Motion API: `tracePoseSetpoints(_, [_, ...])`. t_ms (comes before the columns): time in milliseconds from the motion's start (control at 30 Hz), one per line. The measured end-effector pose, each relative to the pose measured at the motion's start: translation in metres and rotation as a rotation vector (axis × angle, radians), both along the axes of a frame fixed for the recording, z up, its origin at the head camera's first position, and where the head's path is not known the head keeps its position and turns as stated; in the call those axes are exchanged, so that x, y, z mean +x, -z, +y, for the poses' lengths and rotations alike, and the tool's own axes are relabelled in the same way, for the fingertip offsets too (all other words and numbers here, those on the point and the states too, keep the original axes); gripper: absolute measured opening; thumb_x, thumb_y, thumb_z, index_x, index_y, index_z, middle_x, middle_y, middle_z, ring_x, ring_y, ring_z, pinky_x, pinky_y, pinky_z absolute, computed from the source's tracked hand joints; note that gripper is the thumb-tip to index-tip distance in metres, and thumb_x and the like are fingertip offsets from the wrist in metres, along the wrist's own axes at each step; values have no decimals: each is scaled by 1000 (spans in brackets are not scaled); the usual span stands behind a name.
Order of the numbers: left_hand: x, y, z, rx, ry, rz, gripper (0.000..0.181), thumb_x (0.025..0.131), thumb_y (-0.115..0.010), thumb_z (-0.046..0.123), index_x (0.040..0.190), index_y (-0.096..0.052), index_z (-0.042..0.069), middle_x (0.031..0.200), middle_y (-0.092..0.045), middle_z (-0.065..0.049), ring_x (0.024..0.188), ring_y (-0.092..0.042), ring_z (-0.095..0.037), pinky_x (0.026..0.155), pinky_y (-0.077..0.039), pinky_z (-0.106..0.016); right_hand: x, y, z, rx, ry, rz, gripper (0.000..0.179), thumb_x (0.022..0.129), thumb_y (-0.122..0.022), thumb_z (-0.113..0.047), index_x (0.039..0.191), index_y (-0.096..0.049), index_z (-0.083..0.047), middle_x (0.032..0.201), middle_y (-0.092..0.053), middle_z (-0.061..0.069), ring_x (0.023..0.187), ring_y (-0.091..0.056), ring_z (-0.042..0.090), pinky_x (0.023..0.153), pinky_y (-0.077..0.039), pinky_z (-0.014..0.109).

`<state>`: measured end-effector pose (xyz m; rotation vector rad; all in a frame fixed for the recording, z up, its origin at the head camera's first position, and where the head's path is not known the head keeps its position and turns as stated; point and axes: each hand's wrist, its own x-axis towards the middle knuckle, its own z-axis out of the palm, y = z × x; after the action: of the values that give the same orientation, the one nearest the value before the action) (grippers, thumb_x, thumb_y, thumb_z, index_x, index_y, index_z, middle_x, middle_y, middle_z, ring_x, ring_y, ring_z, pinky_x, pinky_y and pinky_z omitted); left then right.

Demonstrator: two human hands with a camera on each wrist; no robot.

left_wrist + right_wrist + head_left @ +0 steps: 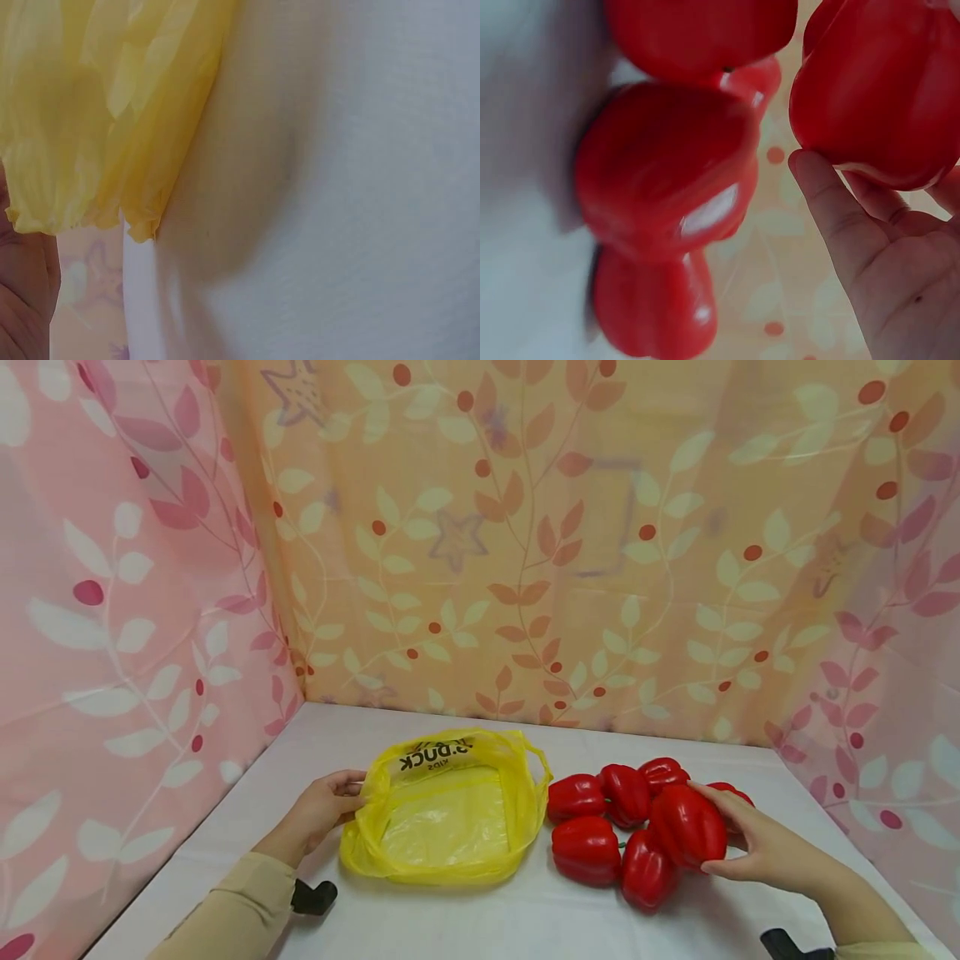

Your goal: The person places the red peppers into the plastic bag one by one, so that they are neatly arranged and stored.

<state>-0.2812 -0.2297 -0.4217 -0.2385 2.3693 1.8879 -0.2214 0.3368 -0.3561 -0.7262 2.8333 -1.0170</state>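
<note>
While the left hand (318,814) grips the left edge of an open yellow thin-plastic bag (446,831), probably featherlight, limp and best held by its rim, black lettering shows inside. Right of it, glossy red bell peppers (587,852) cluster on white cloth (450,927). Over their right side, the right hand (761,843) grasps a raised red lobed bell pepper (686,827), likely firm, slippery, best cupped around its sides; it looks shiny and unblemished.

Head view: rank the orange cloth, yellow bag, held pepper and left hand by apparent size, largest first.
1. Orange cloth
2. Yellow bag
3. Held pepper and left hand: too alike to rank
</note>
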Motion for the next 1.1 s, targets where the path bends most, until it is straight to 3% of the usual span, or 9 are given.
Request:
tracePoseSetpoints(167, [2,0,-1,2,15,10,40,86,-57,-1,125,-51,4,107,-56,-13,87,-57,-20,78,-53,-32,-10,-5,-15,-7,-5,-37,91,70,-78,-25,143,-24,-14,129,-38,17,108,-48,27,70,-53,24])
tracePoseSetpoints(267, [2,1,-2,0,12,10,40,87,-57,-1,126,-51,5,107,-56,-13,87,-57,-20,78,-53,-32,-18,-8,-26,2,-4,-59,91,70,-78,-27,143,-25,-15,130,-37,17,109,-45,37,68,-54,26])
tracePoseSetpoints(600, [3,3,-3,-3,8,-1,39,87,-56,-1,125,-51,4,108,-55,-13,88,-57,-21,79,-53,-32,-42,-21,-62,-4,-30,-89,94,68,-80,-30,143,-23,-25,133,-36,10,115,-43,33,78,-53,34])
tracePoseSetpoints(767, [2,5,-3,10,11,-5,38,87,-56,-1,125,-51,4,107,-56,-13,88,-57,-21,78,-53,-31,-52,-27,-82,-32,-53,-125,95,68,-80,-29,143,-23,-25,131,-39,10,111,-47,32,75,-54,33])
tracePoseSetpoints(967, [1,6,-3,1,6,-9,38,87,-56,-1,124,-51,6,107,-56,-12,88,-57,-21,78,-53,-31,-64,-25,-106,-38,-51,-158,92,67,-80,-33,141,-25,-32,129,-41,4,112,-45,29,72,-54,32])
tracePoseSetpoints(1100, [1,5,-2,-6,0,-14,38,87,-56,-1,124,-52,6,107,-56,-12,87,-58,-21,78,-53,-32,-71,-22,-123,-48,-109,-161,92,69,-79,-33,142,-25,-25,130,-41,6,112,-47,29,78,-53,35])
